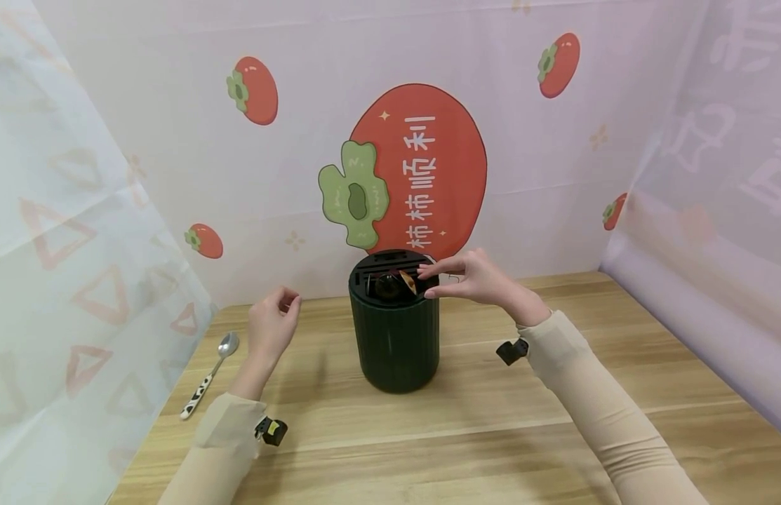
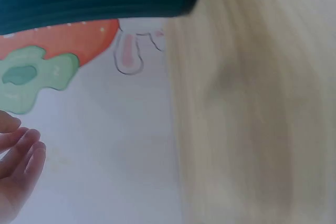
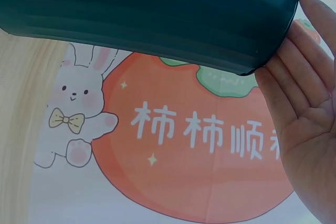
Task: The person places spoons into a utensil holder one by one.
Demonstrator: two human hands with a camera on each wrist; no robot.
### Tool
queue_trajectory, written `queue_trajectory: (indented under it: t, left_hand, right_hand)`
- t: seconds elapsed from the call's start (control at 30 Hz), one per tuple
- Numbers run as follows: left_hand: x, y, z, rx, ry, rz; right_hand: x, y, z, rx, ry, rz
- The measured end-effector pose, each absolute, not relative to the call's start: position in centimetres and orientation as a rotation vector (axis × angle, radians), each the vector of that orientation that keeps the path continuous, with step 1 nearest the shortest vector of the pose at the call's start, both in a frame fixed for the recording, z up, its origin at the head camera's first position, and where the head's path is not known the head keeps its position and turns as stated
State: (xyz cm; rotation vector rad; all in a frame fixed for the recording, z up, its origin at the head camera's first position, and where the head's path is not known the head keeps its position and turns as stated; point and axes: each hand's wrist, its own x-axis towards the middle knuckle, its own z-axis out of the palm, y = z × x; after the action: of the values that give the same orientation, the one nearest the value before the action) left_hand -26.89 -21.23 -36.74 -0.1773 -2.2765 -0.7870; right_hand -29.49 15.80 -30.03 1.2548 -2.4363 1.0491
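A dark green ribbed cylindrical holder (image 1: 396,344) with a slotted black top stands upright on the table. Inside its opening I see a dark rounded thing and an amber, pointed thing (image 1: 408,282), too small to name. My right hand (image 1: 469,277) is at the holder's right rim, thumb and fingers apart, nothing visible between them. In the right wrist view its fingers (image 3: 299,72) stretch along the holder's top end. Left of the holder, my left hand (image 1: 275,319) hovers over the table, fingers loosely curled and holding nothing. A spoon (image 1: 207,382) with a black-and-white spotted handle lies farther left.
The wooden table (image 1: 390,449) meets a pale cloth backdrop (image 1: 289,175) printed with persimmons, close behind the holder. Cloth walls also rise on the left and right sides. Small black cameras are strapped to both wrists.
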Motion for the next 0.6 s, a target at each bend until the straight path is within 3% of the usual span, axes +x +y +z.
queue_trajectory:
  t: [0.6]
  left_hand:
    - [-26.7, -24.7, -39.7, -0.121, -2.411, -0.659]
  right_hand:
    - [-29.9, 15.9, -30.3, 1.259, -2.438, 1.063]
